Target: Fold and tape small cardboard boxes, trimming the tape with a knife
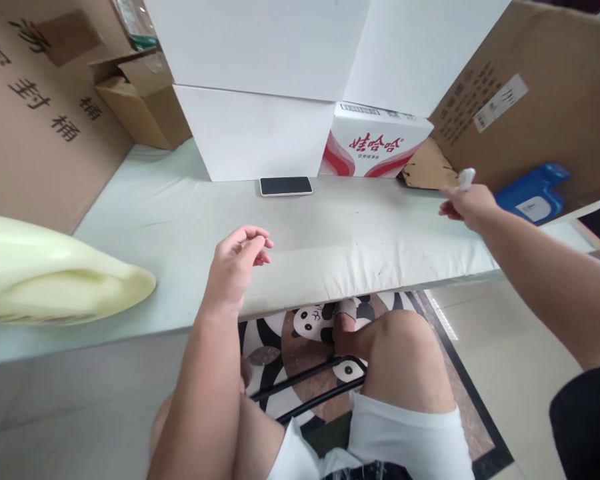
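Note:
My left hand (240, 263) hovers above the front part of the pale green padded surface (170, 240). Its fingers are loosely curled, with the thumb close to them, and I see nothing held. Out to the right, my right hand (470, 203) is closed around a small white object with a rounded end (467, 178); the rest of it is hidden by the fingers. Just beyond that hand are a blue bottle with a white label (535, 200) and a flat brown cardboard piece (427, 165). A phone (286, 187) lies screen up, farther from me than my left hand.
White box panels (255, 133) rise behind the phone, beside a white-and-red carton (375, 143). Large cardboard boxes flank the surface, left (35, 133) and right (530, 73). A pale yellow-green rounded object (65, 270) occupies the left front. Below, my legs rest over a panda-patterned floor (305, 327).

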Demonstrator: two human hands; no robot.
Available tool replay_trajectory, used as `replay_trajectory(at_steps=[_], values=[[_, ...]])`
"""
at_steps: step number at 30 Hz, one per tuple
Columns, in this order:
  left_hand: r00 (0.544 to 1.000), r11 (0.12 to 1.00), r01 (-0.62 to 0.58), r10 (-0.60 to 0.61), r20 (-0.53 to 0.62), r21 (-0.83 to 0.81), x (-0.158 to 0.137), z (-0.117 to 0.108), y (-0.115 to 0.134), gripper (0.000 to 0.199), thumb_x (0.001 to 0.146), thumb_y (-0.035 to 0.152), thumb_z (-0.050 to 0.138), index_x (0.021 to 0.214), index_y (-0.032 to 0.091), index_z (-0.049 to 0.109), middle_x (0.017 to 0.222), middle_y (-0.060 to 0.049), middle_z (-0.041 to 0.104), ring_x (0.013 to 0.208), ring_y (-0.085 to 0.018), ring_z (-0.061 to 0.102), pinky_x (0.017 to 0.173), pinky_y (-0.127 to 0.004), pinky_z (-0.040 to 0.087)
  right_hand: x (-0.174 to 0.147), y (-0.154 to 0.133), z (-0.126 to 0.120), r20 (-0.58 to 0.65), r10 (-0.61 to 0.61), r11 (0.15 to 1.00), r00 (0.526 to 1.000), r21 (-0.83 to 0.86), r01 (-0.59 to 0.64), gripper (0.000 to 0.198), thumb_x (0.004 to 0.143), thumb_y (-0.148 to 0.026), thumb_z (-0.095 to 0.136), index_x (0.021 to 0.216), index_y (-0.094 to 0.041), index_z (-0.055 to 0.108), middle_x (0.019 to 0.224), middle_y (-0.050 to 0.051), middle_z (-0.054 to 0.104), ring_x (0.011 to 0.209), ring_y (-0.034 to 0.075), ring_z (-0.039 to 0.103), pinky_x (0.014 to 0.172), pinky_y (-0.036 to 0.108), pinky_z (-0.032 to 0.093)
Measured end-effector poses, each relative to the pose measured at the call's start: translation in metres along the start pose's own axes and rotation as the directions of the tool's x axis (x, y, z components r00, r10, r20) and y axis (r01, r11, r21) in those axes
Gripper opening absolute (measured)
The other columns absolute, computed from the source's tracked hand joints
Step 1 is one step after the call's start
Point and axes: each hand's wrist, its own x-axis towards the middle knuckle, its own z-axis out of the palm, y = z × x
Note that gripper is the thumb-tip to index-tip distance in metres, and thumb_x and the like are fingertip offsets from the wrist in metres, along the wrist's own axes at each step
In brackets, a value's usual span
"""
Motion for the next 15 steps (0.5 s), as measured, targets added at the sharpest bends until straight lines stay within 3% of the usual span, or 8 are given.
replay_trajectory(at_steps=[3,7,9,11,15], values=[[0.999,0.997,-0.04,0.041,0.011,-0.06,-0.009,-0.006,0.005,0.018,0.073,0.034,0.07,0.081,0.018,0.067,0.08,-0.002,0.068,0.06,-0.011,0.058,0.063,-0.027,0.048,-0.033,-0.022,0.001,0.093,0.044,0.998,0.995,-0.048,-0.039,0.038,0.088,-0.038,0.075,0.066,-0.021,0.048,0.047,-0.001,0.049,0.037,0.009,0.048,0.043,0.026,0.038],[0.995,0.989,-0.098,0.1,0.02,-0.107,-0.018,-0.02,0.011,0.017,0.075,0.034,0.069,0.083,0.019,0.067,0.082,-0.002,0.068,0.062,-0.012,0.059,0.064,-0.027,0.047,-0.054,-0.068,0.027,0.275,-0.082,0.992,0.958,-0.068,0.104,0.026,0.099,-0.037,0.058,0.08,-0.02,0.054,0.046,-0.005,0.05,0.037,0.008,0.043,0.042,0.022,0.034],[0.992,0.985,-0.128,0.129,0.001,-0.112,-0.02,-0.031,0.013,0.016,0.076,0.034,0.067,0.083,0.019,0.066,0.079,-0.001,0.065,0.061,-0.012,0.056,0.062,-0.027,0.044,-0.058,-0.097,0.054,0.347,-0.164,0.976,0.923,-0.076,0.202,0.019,0.102,-0.035,0.05,0.091,-0.021,0.055,0.046,-0.007,0.048,0.035,0.009,0.039,0.041,0.021,0.031],[0.989,0.985,-0.15,0.147,-0.031,-0.09,-0.022,-0.046,0.014,0.015,0.078,0.034,0.065,0.074,0.021,0.059,0.066,0.003,0.053,0.055,-0.01,0.045,0.056,-0.026,0.035,-0.061,-0.128,0.09,0.413,-0.249,0.95,0.876,-0.07,0.303,0.018,0.104,-0.037,0.045,0.097,-0.022,0.054,0.048,-0.008,0.046,0.037,0.01,0.041,0.041,0.021,0.033],[0.986,0.99,-0.14,0.139,-0.09,0.0,-0.024,-0.075,0.013,0.041,0.083,0.04,0.06,0.059,0.022,0.032,0.055,0.006,0.025,0.051,-0.01,0.022,0.052,-0.029,0.016,-0.075,-0.202,0.173,0.524,-0.427,0.859,0.737,-0.017,0.511,0.029,0.102,-0.049,0.045,0.101,-0.023,0.058,0.067,-0.002,0.057,0.053,0.013,0.057,0.052,0.025,0.047]])
